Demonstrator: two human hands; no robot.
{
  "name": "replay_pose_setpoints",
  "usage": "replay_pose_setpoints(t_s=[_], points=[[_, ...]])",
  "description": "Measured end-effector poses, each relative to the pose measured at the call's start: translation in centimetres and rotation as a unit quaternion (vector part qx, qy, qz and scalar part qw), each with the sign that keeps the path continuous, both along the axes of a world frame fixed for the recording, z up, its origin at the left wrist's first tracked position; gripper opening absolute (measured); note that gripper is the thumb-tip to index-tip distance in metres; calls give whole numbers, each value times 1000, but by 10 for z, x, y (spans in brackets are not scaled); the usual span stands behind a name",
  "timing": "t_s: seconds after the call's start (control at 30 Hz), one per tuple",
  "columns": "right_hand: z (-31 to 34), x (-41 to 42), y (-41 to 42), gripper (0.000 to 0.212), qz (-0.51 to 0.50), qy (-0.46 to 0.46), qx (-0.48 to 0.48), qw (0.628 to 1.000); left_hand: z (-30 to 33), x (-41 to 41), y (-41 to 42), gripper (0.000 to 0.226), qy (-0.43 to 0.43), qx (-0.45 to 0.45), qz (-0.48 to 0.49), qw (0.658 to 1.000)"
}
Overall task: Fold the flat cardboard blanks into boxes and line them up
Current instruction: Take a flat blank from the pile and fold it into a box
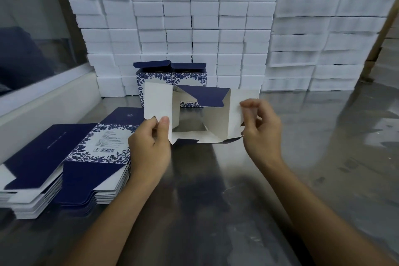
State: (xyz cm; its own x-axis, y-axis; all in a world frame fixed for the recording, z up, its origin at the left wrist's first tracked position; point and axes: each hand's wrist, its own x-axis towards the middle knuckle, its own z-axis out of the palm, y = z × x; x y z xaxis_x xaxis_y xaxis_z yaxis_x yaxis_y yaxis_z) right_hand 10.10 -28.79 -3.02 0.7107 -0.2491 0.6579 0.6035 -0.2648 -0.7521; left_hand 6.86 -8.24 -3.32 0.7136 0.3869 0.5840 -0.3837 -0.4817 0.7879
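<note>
Both forearms reach in over the steel table [216, 190]. My left hand [149, 149] pinches the left flap of the half-opened box [200, 114], thumb on its white inside; right hand [261, 127] pinches the right flap w/ curled fingers. Box is held above the table, centre, end flaps unfolded. Next, I reckon: tuck flaps, then set it by the finished boxes [170, 77] far back. Flat blanks [64, 157] wait near left.

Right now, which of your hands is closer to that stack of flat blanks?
Left. The left hand is right beside the stack of flat blanks; the right hand is farther off, across the half-folded box.
</note>
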Motion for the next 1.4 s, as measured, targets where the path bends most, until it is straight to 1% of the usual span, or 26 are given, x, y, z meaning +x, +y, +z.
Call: replay_pose_setpoints(t_s=[0.1,0.17,0.2,0.23,0.27,0.3,0.4,0.43,0.47,0.5,0.6,0.67,0.7,0.8,0.87,0.93,0.97,1.03,1.07,1.13,1.2,1.23,1.3,1.4], points=[[-5,2,-4,49,78,52,-79,992,-1,2,7,43,10,-20,14,1000],[-6,1,-6,67,147,120,-165,968,-2,3,10,43,16,-28,28,999],[-8,0,-6,73,167,148,-211,952,-3,4,11,43,15,-23,36,999],[-9,-1,-5,71,175,164,-248,938,-4,5,11,44,15,-14,43,999],[-11,-2,-2,65,175,174,-264,932,-5,5,10,44,17,-5,47,999],[-12,-2,1,57,169,177,-256,935,-5,6,10,45,16,0,46,999],[-13,-3,6,25,117,136,-155,972,-7,8,10,47,7,9,22,1000],[-11,-3,6,19,95,121,-131,979,-8,8,9,48,6,12,11,1000],[-10,-3,6,17,77,111,-116,984,-8,7,8,49,5,18,0,1000],[-10,-3,6,18,64,101,-107,987,-9,6,6,47,2,29,-8,1000],[-8,-4,8,19,37,80,-80,993,-11,2,4,33,-16,93,-28,995],[-8,-5,10,24,17,71,-74,995,-13,2,5,25,-26,137,-44,989],[-8,-6,11,27,4,67,-72,995,-14,3,5,23,-27,151,-45,987],[-9,-5,12,38,-27,48,-48,997,-14,4,4,27,-36,168,-17,985],[-10,-4,11,41,-46,37,-46,997,-12,2,3,35,-39,158,-14,986],[-11,-3,9,40,-72,32,-52,996,-10,1,1,39,-41,150,-30,987],[-11,-3,8,39,-87,39,-50,994,-10,0,0,39,-32,132,-42,990],[-12,-2,8,40,-102,75,-34,991,-9,0,-6,38,10,52,-84,995],[-12,-2,9,43,-82,97,-25,992,-9,-1,-9,37,29,3,-109,994],[-12,-4,13,51,9,138,-25,990,-8,-5,-17,28,53,-57,-144,987],[-13,-8,20,53,92,164,-68,980,-8,-10,-24,24,62,-81,-161,982],[-14,-10,24,51,123,168,-99,973,-9,-11,-27,26,65,-92,-166,980],[-19,-14,33,49,159,170,-150,961,-10,-12,-29,35,82,-102,-164,978],[-24,-14,39,47,155,165,-160,961,-9,-12,-29,44,121,-124,-167,971]])
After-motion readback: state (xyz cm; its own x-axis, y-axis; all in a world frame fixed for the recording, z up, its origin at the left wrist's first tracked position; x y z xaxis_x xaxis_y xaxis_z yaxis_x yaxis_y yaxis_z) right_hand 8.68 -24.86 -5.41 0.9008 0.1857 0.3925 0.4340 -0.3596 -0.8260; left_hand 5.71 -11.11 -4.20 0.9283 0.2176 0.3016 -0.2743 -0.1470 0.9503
